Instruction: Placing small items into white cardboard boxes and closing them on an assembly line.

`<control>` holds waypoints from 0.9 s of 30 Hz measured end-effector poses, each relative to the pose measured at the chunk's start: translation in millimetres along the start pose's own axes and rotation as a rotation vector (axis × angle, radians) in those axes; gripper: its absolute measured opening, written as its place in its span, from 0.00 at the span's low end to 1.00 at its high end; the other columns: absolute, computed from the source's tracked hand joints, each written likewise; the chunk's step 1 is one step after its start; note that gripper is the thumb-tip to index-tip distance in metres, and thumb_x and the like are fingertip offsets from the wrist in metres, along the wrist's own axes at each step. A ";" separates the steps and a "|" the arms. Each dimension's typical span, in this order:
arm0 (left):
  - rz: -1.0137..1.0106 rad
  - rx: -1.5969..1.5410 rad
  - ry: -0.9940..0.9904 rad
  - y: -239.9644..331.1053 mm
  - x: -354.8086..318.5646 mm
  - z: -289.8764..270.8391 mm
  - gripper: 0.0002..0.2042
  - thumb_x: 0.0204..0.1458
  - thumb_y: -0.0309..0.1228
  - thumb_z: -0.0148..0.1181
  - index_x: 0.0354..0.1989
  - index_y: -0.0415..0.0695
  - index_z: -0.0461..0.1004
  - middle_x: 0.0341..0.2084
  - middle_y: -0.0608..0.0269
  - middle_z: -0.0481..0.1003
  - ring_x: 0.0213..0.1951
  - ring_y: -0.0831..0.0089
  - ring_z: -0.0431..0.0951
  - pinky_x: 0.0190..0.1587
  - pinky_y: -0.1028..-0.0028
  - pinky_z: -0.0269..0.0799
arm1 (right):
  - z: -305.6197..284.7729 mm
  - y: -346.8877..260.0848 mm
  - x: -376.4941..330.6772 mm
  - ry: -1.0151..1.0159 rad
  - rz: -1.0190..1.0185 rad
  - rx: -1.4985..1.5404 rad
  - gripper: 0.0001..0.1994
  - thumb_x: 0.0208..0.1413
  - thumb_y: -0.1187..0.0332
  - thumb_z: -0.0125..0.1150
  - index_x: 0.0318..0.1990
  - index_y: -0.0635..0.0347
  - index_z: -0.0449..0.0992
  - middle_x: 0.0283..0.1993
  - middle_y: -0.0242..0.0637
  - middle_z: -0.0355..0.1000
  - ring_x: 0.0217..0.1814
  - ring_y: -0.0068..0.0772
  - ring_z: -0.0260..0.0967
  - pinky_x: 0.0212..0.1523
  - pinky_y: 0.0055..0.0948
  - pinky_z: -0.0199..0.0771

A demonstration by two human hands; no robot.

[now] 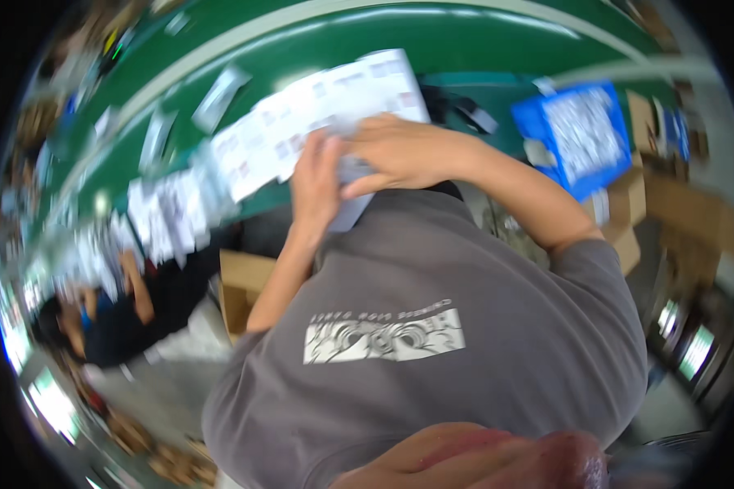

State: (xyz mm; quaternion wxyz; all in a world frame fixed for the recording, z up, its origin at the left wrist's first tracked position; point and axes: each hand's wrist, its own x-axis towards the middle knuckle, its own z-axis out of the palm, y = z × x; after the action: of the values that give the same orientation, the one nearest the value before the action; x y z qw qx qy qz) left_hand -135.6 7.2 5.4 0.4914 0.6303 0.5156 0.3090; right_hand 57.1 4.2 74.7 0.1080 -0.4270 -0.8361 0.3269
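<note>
My left hand (315,183) and my right hand (404,151) meet at the near edge of the green table, close to my chest. Motion blurs the fingers. Between the hands is a small greyish thing (352,169), mostly covered; its kind does not show. Both hands appear closed about it, the right with its thumb stretched toward the left. Just below them hangs a pale, flat white piece (351,213), partly hidden by the hands. Beyond and to the left, overlapping white printed sheets (302,110) lie spread on the table under my fingers.
Several small pale packets (220,99) lie on the green table (465,41). At right, a blue bag (534,122) holds silvery packets (583,134), near cardboard boxes (624,204). An open carton (245,273) stands at my left. Farther left, another person's arm (141,297) reaches toward white papers (167,216).
</note>
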 end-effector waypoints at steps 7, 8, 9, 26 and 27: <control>-0.099 -0.221 -0.161 44.9 20.8 98.8 0.25 0.67 0.41 0.38 0.55 0.29 0.68 0.50 0.50 0.74 0.51 0.63 0.73 0.55 0.69 0.65 | -44.5 41.5 -105.3 0.101 0.168 0.158 0.13 0.60 0.60 0.59 0.45 0.59 0.80 0.36 0.44 0.78 0.45 0.45 0.75 0.52 0.40 0.71; -0.146 -0.201 -0.132 54.2 18.8 115.2 0.25 0.67 0.41 0.38 0.55 0.29 0.69 0.50 0.50 0.74 0.51 0.64 0.74 0.55 0.69 0.65 | -48.2 63.3 -130.0 0.254 0.088 0.357 0.12 0.60 0.63 0.59 0.45 0.60 0.80 0.39 0.43 0.79 0.45 0.41 0.76 0.52 0.37 0.73; -0.142 -0.188 -0.131 56.4 14.6 130.4 0.25 0.67 0.41 0.38 0.55 0.29 0.69 0.50 0.50 0.74 0.51 0.64 0.74 0.55 0.69 0.65 | -54.5 90.9 -162.8 0.403 -0.004 0.554 0.12 0.60 0.65 0.59 0.45 0.60 0.80 0.41 0.41 0.80 0.45 0.37 0.78 0.52 0.34 0.74; -0.314 -0.257 -0.106 41.3 -2.8 280.8 0.25 0.67 0.44 0.41 0.52 0.31 0.72 0.47 0.53 0.76 0.49 0.68 0.75 0.55 0.72 0.65 | 53.2 485.9 -518.8 0.808 1.095 -0.135 0.22 0.52 0.50 0.66 0.23 0.62 0.74 0.25 0.46 0.71 0.27 0.45 0.69 0.33 0.44 0.67; -0.225 -0.130 -0.054 34.9 0.1 283.7 0.25 0.67 0.45 0.40 0.51 0.32 0.72 0.46 0.51 0.76 0.49 0.66 0.75 0.55 0.71 0.65 | 22.9 456.5 -499.6 0.695 1.256 0.017 0.20 0.56 0.53 0.64 0.25 0.63 0.74 0.25 0.41 0.74 0.27 0.37 0.71 0.33 0.37 0.68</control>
State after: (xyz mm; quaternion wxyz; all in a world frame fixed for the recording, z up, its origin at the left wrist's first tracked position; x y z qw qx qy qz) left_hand 130.8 -77.5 -54.4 0.5764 0.5432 0.5487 0.2677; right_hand 646.2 -205.8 -185.2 0.1628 -0.9061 -0.3471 0.1788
